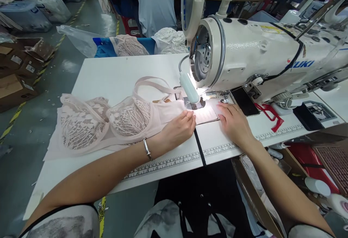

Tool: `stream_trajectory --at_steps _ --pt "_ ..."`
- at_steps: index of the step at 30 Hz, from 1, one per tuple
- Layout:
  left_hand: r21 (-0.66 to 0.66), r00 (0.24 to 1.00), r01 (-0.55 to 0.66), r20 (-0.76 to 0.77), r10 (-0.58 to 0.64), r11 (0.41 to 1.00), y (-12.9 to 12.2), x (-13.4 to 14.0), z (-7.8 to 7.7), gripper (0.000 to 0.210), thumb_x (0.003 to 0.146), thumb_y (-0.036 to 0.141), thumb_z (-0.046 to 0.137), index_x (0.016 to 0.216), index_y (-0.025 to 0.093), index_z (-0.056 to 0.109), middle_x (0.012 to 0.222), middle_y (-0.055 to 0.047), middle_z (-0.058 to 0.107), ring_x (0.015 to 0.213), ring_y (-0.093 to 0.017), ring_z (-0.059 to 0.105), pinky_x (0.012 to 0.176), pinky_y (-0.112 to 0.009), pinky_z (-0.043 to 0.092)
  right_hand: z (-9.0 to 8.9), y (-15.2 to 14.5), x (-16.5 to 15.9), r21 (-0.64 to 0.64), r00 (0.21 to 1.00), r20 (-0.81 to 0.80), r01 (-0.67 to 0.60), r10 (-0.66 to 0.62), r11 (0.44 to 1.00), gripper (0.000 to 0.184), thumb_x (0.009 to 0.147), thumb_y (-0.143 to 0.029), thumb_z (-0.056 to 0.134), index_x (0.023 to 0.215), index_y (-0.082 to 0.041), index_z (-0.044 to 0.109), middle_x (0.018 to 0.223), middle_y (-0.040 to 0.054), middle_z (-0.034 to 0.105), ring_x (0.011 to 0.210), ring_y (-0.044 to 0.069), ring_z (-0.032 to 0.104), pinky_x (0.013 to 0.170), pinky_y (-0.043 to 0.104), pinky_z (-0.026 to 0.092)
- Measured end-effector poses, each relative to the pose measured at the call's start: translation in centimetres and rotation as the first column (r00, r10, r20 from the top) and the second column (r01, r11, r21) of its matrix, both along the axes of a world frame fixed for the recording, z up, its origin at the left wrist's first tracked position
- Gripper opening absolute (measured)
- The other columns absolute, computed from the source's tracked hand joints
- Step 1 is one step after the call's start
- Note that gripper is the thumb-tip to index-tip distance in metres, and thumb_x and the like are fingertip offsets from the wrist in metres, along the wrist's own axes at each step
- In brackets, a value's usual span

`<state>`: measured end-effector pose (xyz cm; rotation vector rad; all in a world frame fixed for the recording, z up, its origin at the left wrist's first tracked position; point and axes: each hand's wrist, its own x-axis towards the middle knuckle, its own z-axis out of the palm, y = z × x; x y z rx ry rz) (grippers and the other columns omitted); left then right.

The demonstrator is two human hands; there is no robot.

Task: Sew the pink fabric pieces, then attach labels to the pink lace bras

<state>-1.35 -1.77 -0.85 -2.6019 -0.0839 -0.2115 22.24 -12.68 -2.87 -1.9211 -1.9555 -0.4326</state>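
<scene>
A pale pink lace bra point(130, 118) lies across the left half of the white sewing table, cups up, with one strap looped above it. Its side band reaches the needle area of a white sewing machine point(244, 49). My left hand point(178, 129) pinches the lower edge of that band, thumb and fingers together, left of the needle. On the machine bed to the right, my right hand point(233, 122) rests palm down with its fingers stretched out, beside the brightly lit plate. The lamp point(189, 87) partly hides the needle and presser foot.
A dark phone point(245, 101) and red-handled scissors point(270, 115) lie right of my right hand. A printed ruler point(168, 163) runs along the table's front edge. More lace pieces point(170, 40) hang behind the table, where a person in blue point(156, 4) sits. Cardboard boxes point(16, 62) stand at left.
</scene>
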Motion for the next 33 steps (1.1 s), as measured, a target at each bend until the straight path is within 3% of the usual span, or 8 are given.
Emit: stream_trajectory --at_steps 8,11,13,18,22,26,29,33 --pt "-0.085 0.999 -0.026 -0.027 0.024 0.996 -1.3 0.1 0.1 0.042 0.094 -0.001 0.040 0.134 -0.007 0.051 0.134 -0.028 0.058 0.121 -0.028 0.062 0.099 -0.037 0.053 1.0 1.8 -3.8 -0.077 0.926 -0.301 -0.262 0.228 0.962 0.015 0.096 -0.021 0.051 0.103 -0.021 0.064 0.094 0.0074 0.062 0.086 0.020 0.057 0.075 0.035 0.051" --pt "-0.150 0.998 -0.044 -0.052 0.037 0.988 -1.6 0.0 0.7 0.042 0.093 -0.001 0.040 0.133 -0.006 0.052 0.136 -0.029 0.056 0.124 -0.029 0.060 0.101 -0.039 0.052 0.7 2.0 -4.0 -0.072 0.908 -0.317 -0.310 0.273 0.948 0.010 0.095 -0.022 0.055 0.091 -0.022 0.064 0.086 0.0052 0.063 0.084 0.020 0.055 0.074 0.034 0.049" --pt "-0.174 0.998 -0.045 -0.059 0.036 0.984 -1.6 0.0 0.9 0.042 0.093 -0.001 0.039 0.133 -0.005 0.052 0.138 -0.029 0.054 0.126 -0.030 0.058 0.103 -0.041 0.051 0.6 1.8 -3.9 -0.050 0.904 -0.328 -0.308 0.276 0.950 0.013 0.095 -0.022 0.055 0.084 -0.022 0.062 0.080 0.0038 0.061 0.080 0.020 0.054 0.072 0.034 0.048" --pt "-0.174 0.996 -0.060 -0.079 0.047 0.983 -1.7 0.0 1.0 0.042 0.094 -0.001 0.038 0.133 -0.005 0.051 0.138 -0.029 0.054 0.127 -0.030 0.058 0.102 -0.040 0.051 0.6 1.5 -3.9 -0.019 0.902 -0.328 -0.304 0.281 0.953 0.009 0.095 -0.021 0.055 0.098 -0.021 0.064 0.092 0.0059 0.065 0.087 0.020 0.057 0.077 0.035 0.050" --pt "-0.171 0.998 -0.058 -0.044 0.052 0.984 -1.7 0.0 0.7 0.040 0.093 0.000 0.040 0.131 -0.003 0.054 0.137 -0.028 0.055 0.125 -0.029 0.060 0.102 -0.040 0.051 0.7 1.5 -4.0 -0.028 0.906 -0.305 -0.316 0.293 0.948 0.013 0.097 -0.022 0.053 0.089 -0.022 0.064 0.084 0.0041 0.064 0.082 0.019 0.055 0.076 0.034 0.049" --pt "-0.164 0.998 -0.061 -0.023 0.058 0.985 -1.7 0.1 0.3 0.040 0.093 0.001 0.041 0.131 -0.004 0.053 0.136 -0.028 0.056 0.124 -0.030 0.060 0.101 -0.040 0.052 0.7 1.4 -4.0 -0.034 0.913 -0.302 -0.298 0.274 0.954 0.012 0.097 -0.021 0.052 0.098 -0.022 0.065 0.092 0.0063 0.065 0.087 0.020 0.056 0.079 0.036 0.049" --pt "-0.166 0.998 -0.058 -0.030 0.054 0.984 -1.7 0.1 0.3 0.040 0.093 0.000 0.042 0.131 -0.004 0.054 0.136 -0.028 0.057 0.124 -0.031 0.060 0.101 -0.040 0.053 0.6 1.3 -4.0 -0.009 0.898 -0.330 -0.311 0.290 0.951 0.012 0.096 -0.020 0.054 0.087 -0.022 0.061 0.084 0.0036 0.063 0.081 0.019 0.057 0.077 0.035 0.049" --pt "-0.141 0.996 -0.056 -0.075 0.046 0.988 -1.8 0.1 0.8 0.042 0.093 -0.001 0.042 0.133 -0.005 0.053 0.136 -0.027 0.057 0.124 -0.032 0.060 0.103 -0.040 0.052 0.6 1.9 -4.3 -0.031 0.899 -0.401 -0.208 0.179 0.978 0.011 0.094 -0.017 0.054 0.084 -0.022 0.058 0.085 0.0029 0.060 0.076 0.017 0.057 0.068 0.031 0.047"
